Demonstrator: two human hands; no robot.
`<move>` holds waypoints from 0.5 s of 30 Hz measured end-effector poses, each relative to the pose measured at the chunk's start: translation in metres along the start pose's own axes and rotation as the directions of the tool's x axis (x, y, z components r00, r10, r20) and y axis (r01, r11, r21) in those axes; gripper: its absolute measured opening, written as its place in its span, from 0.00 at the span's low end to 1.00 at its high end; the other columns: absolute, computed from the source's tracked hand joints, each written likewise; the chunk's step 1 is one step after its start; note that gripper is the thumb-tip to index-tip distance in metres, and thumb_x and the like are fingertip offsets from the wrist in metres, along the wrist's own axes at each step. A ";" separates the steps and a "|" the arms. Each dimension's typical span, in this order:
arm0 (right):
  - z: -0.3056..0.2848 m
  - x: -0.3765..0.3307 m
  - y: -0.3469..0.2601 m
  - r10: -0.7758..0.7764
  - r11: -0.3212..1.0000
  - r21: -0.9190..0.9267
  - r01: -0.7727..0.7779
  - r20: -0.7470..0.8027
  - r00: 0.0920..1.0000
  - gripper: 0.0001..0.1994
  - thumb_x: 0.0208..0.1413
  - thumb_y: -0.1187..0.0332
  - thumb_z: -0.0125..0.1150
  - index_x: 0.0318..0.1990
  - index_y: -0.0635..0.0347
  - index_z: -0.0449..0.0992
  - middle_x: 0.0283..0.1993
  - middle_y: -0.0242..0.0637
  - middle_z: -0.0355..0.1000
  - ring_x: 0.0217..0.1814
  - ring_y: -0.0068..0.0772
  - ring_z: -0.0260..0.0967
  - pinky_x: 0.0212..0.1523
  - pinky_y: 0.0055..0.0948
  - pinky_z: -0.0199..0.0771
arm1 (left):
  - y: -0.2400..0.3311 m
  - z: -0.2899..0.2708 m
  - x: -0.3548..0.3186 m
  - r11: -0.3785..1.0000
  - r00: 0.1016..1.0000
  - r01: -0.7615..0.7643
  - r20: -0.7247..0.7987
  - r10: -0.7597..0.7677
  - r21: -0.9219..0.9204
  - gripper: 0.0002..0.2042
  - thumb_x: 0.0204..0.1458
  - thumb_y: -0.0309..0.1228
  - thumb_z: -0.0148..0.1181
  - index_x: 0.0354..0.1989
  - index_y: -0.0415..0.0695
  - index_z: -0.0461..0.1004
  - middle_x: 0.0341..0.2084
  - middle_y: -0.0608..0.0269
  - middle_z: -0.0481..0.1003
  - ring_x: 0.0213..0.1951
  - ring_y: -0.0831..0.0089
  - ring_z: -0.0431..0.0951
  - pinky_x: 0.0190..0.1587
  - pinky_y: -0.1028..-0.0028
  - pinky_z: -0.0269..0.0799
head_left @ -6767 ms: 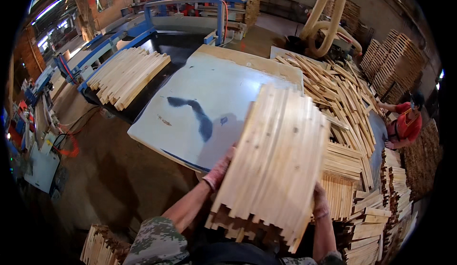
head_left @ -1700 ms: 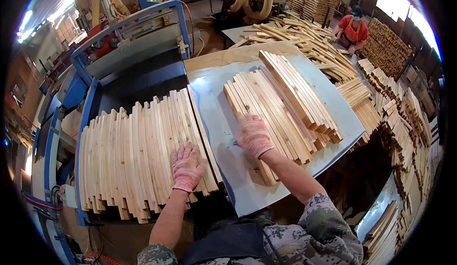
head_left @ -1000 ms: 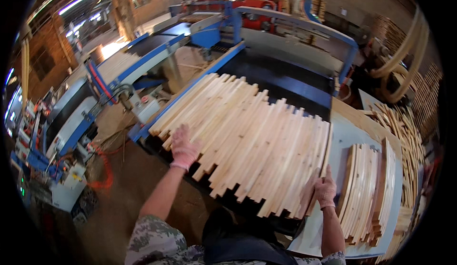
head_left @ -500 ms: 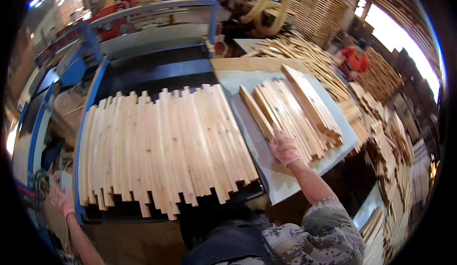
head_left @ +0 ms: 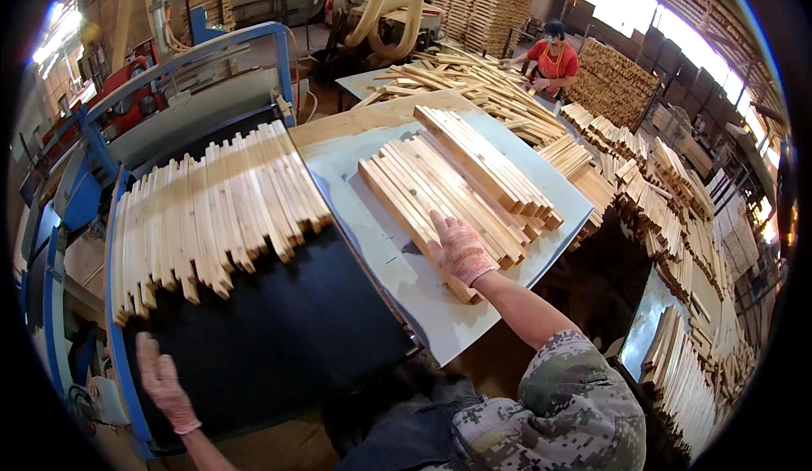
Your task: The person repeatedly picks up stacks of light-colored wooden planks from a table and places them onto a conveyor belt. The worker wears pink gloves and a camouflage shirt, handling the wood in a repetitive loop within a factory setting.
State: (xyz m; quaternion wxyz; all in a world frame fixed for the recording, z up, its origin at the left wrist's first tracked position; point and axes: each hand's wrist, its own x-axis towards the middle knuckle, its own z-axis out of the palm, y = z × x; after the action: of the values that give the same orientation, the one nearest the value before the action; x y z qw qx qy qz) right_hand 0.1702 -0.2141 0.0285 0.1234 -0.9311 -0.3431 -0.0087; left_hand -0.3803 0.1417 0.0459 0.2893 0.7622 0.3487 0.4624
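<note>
My right hand [head_left: 462, 249], in a pinkish work glove, lies with fingers stretched over the near-left edge of a stack of wooden strips [head_left: 436, 183] on the pale blue-grey board. It touches the outermost strips without closing round any. My left hand [head_left: 166, 384], gloved likewise, hovers over the left edge of the black conveyor belt [head_left: 279, 319], open, with nothing in it. Farther along the belt, a row of wooden strips [head_left: 211, 209] lies side by side, their near ends uneven. A second bundle of strips [head_left: 491, 167] stands higher behind the first stack.
A blue metal frame [head_left: 186, 48] spans the belt's far end; its side rail runs near my left hand. Loose strips [head_left: 474, 90] pile up beyond the board [head_left: 414, 302]. A co-worker in red [head_left: 554, 67] stands behind them. More stacked strips [head_left: 677, 378] lie at right.
The row of strips has moved away along the belt, baring black belt nearer me. The loose strip under my right hand now sits against the stack. My left hand has left the control box.
</note>
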 end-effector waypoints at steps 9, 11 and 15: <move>0.003 0.118 0.178 0.063 0.894 -0.424 -0.145 -0.201 0.978 0.35 0.69 0.58 0.54 0.81 0.57 0.58 0.84 0.56 0.54 0.87 0.63 0.46 0.84 0.62 0.43 | 0.151 0.267 -0.102 0.796 0.891 0.388 0.409 -0.196 -0.464 0.19 0.62 0.22 0.62 0.61 0.34 0.81 0.58 0.54 0.82 0.59 0.67 0.82 0.67 0.67 0.74; 0.003 0.132 0.186 0.104 0.912 -0.393 -0.114 -0.047 0.993 0.32 0.71 0.61 0.51 0.80 0.57 0.60 0.83 0.58 0.54 0.86 0.67 0.48 0.83 0.65 0.44 | 0.175 0.317 -0.122 0.780 0.835 0.457 0.507 -0.212 -0.426 0.20 0.63 0.23 0.63 0.64 0.33 0.79 0.58 0.54 0.82 0.59 0.66 0.82 0.66 0.67 0.75; 0.009 0.125 0.201 -0.158 0.928 -0.351 0.121 -0.076 0.985 0.28 0.70 0.64 0.53 0.77 0.57 0.65 0.82 0.58 0.57 0.86 0.59 0.50 0.83 0.64 0.45 | 0.194 0.398 -0.151 0.760 0.795 0.512 0.556 -0.243 -0.400 0.22 0.64 0.26 0.63 0.66 0.32 0.76 0.58 0.51 0.82 0.60 0.63 0.82 0.66 0.66 0.75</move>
State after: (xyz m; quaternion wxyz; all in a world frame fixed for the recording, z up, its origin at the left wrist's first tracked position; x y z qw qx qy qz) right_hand 0.3939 -0.2799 -0.0125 -0.0251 -0.9098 -0.3948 -0.1254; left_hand -0.0182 -0.1408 -0.0429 0.6540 0.6504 0.2763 0.2701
